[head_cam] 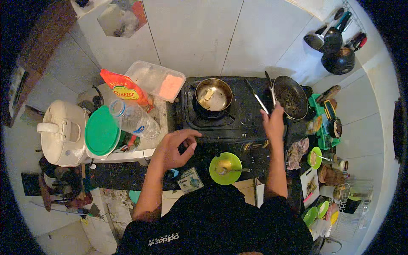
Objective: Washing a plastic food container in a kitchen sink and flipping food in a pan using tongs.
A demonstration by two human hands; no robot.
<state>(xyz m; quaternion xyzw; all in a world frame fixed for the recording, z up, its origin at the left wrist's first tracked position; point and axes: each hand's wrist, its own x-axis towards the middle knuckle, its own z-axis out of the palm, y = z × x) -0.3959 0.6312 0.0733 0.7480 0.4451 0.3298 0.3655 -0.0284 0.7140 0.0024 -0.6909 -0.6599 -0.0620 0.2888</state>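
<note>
My right hand (274, 122) grips metal tongs (260, 102), their two arms spread wide and pointing toward the wall. They are above the black stove (245, 118), between a small metal pot and a dark frying pan (290, 100). A pale yellowish piece of food (208, 95) lies in the pot (220, 105), which stands on the burner. My left hand (173, 151) is empty, fingers bent and thumb apart, near the stove's front left corner. In front of my body sits a lime-green bowl (234, 177) holding a spoon and some yellowish residue.
At left stand a rice cooker (62, 137), a green-lidded tub (102, 130), a plastic bottle (137, 122), a red sauce pouch (126, 87) and a clear container (149, 75). At right are a crumpled cloth (297, 154), a green basket (322, 137) and a cutting board (308, 183). Pans hang above.
</note>
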